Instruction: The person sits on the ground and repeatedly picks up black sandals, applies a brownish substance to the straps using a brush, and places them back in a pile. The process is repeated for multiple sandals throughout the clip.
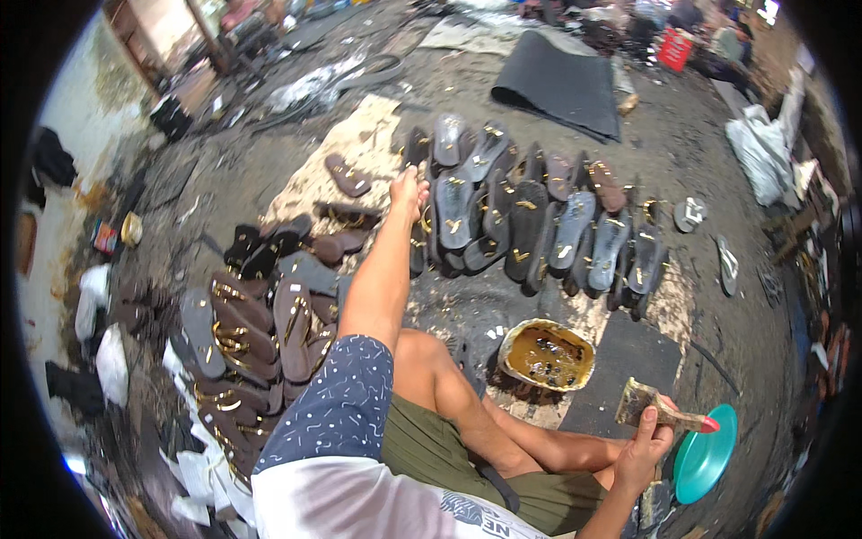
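My left arm reaches far forward to the left end of a cluster of sandals. There my left hand [409, 191] is closed at the near end of a dark sandal [416, 146], its fingertips partly hidden. Grey sandals [455, 211] with gold-coloured trim stand close-packed just to the right. In my right hand [648, 442] is a flat brush [639, 402], gripped by its handle, bristle end toward the left. A tub [509, 361] of yellow-brown liquid with dark bits sits between the sandals and my crossed legs. Brown sandals [242, 314] are piled to my left.
A turquoise plate [705, 454] tilts beside my right hand. One brown sandal [347, 175] lies on a pale sheet [310, 184] at the left. Farther off are a dark folded mat [561, 85] and a white sack [759, 148]. A loose slipper [727, 265] lies at the right.
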